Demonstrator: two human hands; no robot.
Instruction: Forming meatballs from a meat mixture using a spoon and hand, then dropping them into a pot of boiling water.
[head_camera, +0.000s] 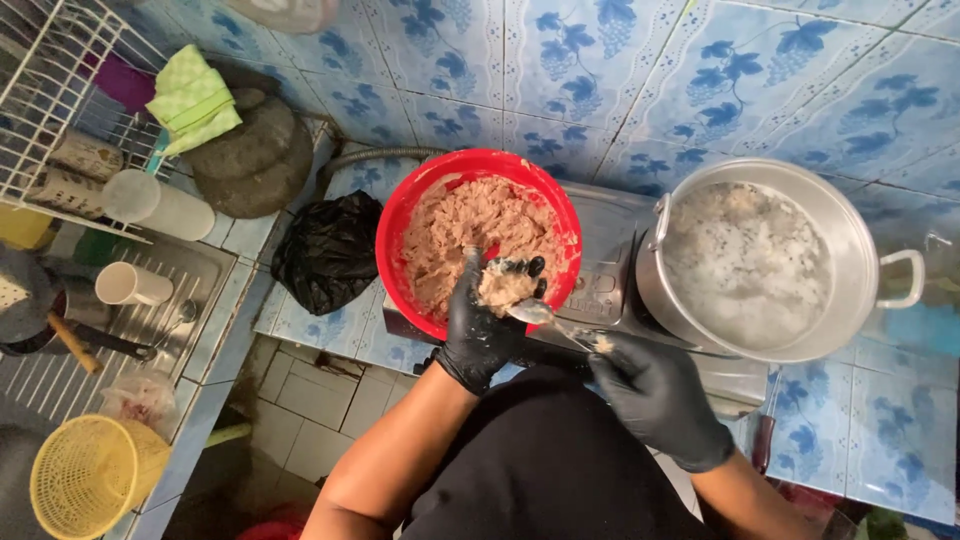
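A crumpled black plastic bag (328, 250) sits left of the red bowl (400, 215).

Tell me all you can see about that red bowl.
The red bowl is round, looks like plastic, and sits upright on the tiled counter against a metal stove, beside a black bag. It is nearly full of pale, lumpy paste. The gloved left hand holds a lump over its near rim.

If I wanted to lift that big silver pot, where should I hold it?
Hold the big silver pot by its loop handle on the right side, reaching in from the side. The other handle's grip can't be made out. Its open top looks full, probably hot, so keep it level.
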